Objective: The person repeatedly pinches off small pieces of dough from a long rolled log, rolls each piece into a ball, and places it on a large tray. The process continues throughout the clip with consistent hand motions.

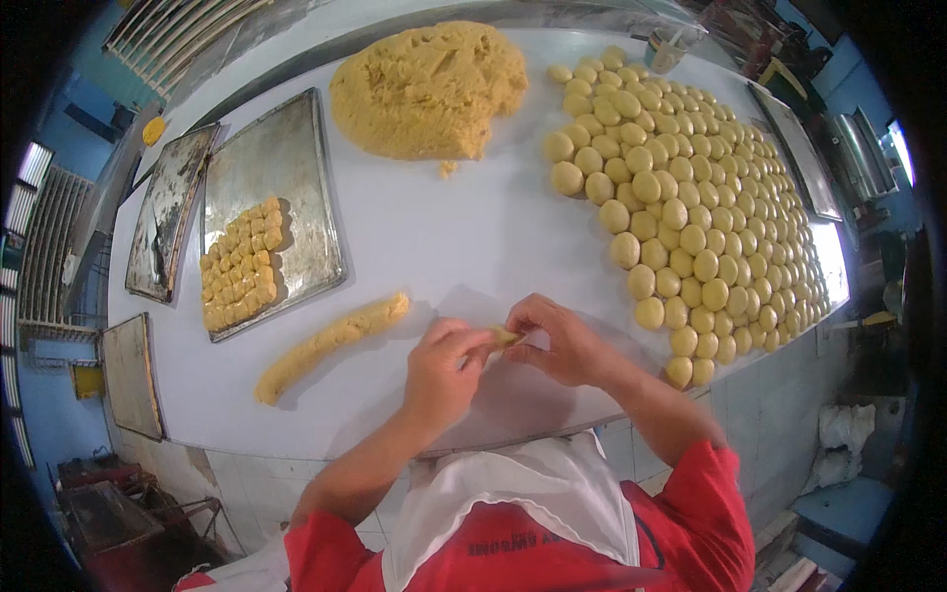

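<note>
My left hand (446,364) and my right hand (560,342) meet over the near part of the white table. Their fingertips pinch a small piece of yellowish dough (505,337) between them, and the fingers partly hide it. To the left of my left hand lies a thick, slightly curved roll of dough (333,344), its far end rough and torn. A large mound of yellow dough (422,92) rests farther back, with a few crumbs (447,169) in front. Many smooth round dough balls (692,240) sit close together to the right of my right hand.
On the left, a metal baking tray (288,163) carries rows of small glossy dough pieces (240,270). Darker trays (166,214) lie beside it, one (133,377) at the table's left edge. Cups (664,52) stand at the back right, near another tray (795,152).
</note>
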A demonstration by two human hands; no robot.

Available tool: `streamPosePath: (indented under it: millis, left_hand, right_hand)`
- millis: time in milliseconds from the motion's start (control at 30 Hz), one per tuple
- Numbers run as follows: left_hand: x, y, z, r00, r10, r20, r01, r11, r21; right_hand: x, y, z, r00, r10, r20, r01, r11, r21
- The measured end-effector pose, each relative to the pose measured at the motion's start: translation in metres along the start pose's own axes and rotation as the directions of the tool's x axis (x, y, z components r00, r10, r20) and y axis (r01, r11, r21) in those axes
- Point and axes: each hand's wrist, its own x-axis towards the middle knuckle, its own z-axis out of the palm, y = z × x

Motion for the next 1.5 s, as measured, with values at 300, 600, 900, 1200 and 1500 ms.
streamPosePath:
  millis: [300,600,900,1200,1500]
  left_hand:
    - [-0.019,-0.012,0.003,0.997,-0.049,-0.053,0.054,0.993,0.106]
    - [0.012,-0.013,-0.001,0.979,0.194,0.059,-0.201,0.964,0.172]
    - [0.011,-0.019,-0.005,0.997,0.065,0.043,-0.071,0.982,0.176]
    - [-0.002,-0.008,-0.016,0.996,0.083,0.027,-0.085,0.990,0.113]
    - [-0.012,-0.004,0.000,0.982,0.057,0.181,-0.112,0.945,0.307]
  right_hand:
    - [0.007,-0.003,0.035,0.985,0.000,-0.170,-0.054,0.948,-0.313]
    - [-0.006,-0.005,0.033,0.946,0.203,-0.253,-0.246,0.957,-0.152]
    - [-0.010,-0.007,0.040,0.942,-0.160,-0.296,0.003,0.884,-0.468]
    - [0.002,-0.003,0.033,0.957,-0.249,-0.148,0.182,0.915,-0.361]
    - [-0.001,-0.005,0.027,0.952,-0.293,0.083,0.289,0.782,-0.552]
